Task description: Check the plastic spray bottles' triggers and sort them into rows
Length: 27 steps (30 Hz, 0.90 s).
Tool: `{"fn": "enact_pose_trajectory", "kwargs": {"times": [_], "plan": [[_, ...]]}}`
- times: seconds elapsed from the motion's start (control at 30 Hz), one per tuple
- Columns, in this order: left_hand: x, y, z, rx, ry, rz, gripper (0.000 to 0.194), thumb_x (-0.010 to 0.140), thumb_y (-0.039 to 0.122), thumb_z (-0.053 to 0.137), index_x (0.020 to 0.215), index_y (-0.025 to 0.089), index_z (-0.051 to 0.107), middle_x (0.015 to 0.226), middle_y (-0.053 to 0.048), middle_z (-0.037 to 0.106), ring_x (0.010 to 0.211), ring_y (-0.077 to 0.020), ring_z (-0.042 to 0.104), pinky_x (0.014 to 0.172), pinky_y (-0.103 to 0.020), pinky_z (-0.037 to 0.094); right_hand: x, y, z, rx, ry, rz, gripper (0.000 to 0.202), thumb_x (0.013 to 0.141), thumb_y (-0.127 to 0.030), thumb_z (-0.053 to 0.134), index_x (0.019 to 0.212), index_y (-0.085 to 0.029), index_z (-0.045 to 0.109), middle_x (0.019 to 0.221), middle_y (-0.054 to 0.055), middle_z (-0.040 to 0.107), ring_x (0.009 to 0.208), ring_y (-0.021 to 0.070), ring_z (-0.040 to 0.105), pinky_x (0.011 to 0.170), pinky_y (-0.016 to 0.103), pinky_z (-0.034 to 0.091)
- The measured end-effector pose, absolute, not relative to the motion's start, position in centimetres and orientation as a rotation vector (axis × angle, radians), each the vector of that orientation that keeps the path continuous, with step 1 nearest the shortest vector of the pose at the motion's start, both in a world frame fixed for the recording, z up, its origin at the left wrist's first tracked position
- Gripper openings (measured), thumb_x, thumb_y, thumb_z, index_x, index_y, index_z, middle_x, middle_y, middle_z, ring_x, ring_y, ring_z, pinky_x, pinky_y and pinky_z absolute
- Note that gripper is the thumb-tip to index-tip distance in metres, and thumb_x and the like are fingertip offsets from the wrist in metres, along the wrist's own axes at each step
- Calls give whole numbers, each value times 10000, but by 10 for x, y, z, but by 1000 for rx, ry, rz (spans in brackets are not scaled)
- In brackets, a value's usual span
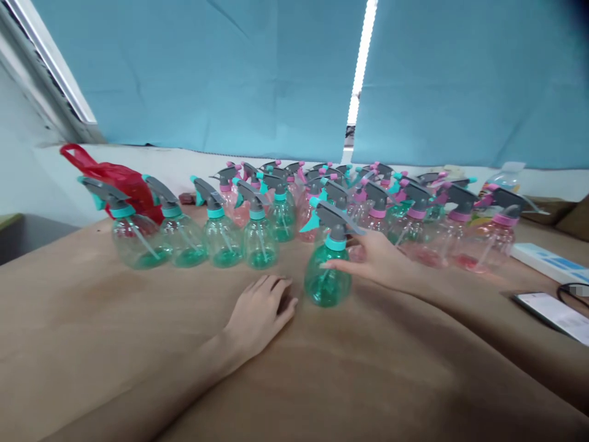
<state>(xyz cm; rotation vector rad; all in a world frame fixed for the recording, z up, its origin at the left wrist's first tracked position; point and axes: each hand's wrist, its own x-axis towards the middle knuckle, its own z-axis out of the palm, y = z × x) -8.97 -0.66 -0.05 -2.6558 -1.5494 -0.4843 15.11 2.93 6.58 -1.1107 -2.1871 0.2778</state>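
Observation:
A green spray bottle (328,279) with a grey and turquoise head stands upright, nearer than the others. My right hand (375,261) is wrapped round its right side, thumb across the front. My left hand (260,310) rests palm down on the table, left of that bottle and apart from it, fingers slightly curled and holding nothing. Beyond my left hand, several green spray bottles stand in a row, one of them a green bottle (261,245) close by. Several pink bottles stand at the right, among them a pink bottle (490,242).
A red bag (133,190) lies at the back left of the brown table (92,344). At the right are a phone (554,314), a white box (547,261) and a dark cable. A clear bottle (506,177) stands at the back right, before blue curtains.

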Motion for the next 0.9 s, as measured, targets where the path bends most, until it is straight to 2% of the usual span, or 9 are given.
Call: {"fn": "enact_pose_trajectory", "kwargs": {"times": [0.13, 0.33, 0.5, 0.73, 0.9], "plan": [[-105, -2, -1, -2623, -1590, -515, 203, 927, 266, 477, 1067, 169, 588, 1118, -92, 622, 1014, -271, 599, 870, -407, 479, 123, 53, 58, -1065, -2169, 153, 513, 762, -575, 629, 1056, -158, 584, 850, 73, 688, 766, 247, 646, 658, 368, 496], [-104, -1, -1, -2637, -1586, -538, 191, 908, 258, 506, 1060, 177, 588, 1096, -86, 614, 1025, -271, 578, 871, -401, 476, 99, 76, 56, -1123, -2135, 128, 517, 793, -580, 585, 1093, -161, 551, 843, 73, 667, 770, 246, 632, 668, 353, 488], [-104, 0, -3, -2625, -1609, -548, 208, 905, 262, 519, 1079, 166, 582, 1137, -101, 596, 1045, -285, 569, 893, -429, 466, 94, 86, 53, -1196, -2091, 105, 461, 817, -570, 560, 1009, -150, 556, 864, 107, 660, 758, 261, 621, 656, 363, 480], [-107, 2, -3, -2648, -1626, -562, 246, 919, 256, 533, 1127, 134, 585, 1174, -114, 573, 1080, -285, 554, 925, -425, 452, 89, 86, 54, -1261, -2110, 70, 531, 870, -524, 507, 1160, -80, 501, 872, 153, 661, 769, 290, 628, 644, 358, 464], [-107, 2, -3, -2663, -1628, -565, 263, 928, 281, 518, 1147, 148, 577, 1201, -114, 566, 1097, -289, 548, 929, -441, 452, 84, 92, 53, -1300, -2088, 67, 495, 886, -469, 507, 1183, -74, 480, 769, 130, 658, 681, 287, 628, 573, 333, 432]]}}
